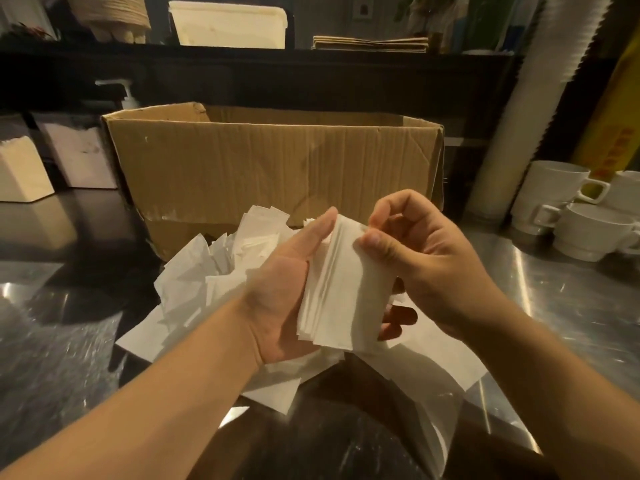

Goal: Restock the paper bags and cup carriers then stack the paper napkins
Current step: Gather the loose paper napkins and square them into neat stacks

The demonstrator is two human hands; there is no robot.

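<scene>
Matt paper napkins (341, 289), corrugated cardboard box (270, 168), glossy steel counter (554, 306).

two bare forearms, left hand (284, 289) and right hand (426, 258), short fingernails.

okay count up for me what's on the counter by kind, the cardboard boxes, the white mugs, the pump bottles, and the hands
Cardboard box: 1
White mugs, clustered at right: 4, at
Pump bottle: 1
Hands holding the napkin stack: 2, left hand and right hand
Total: 8
</scene>
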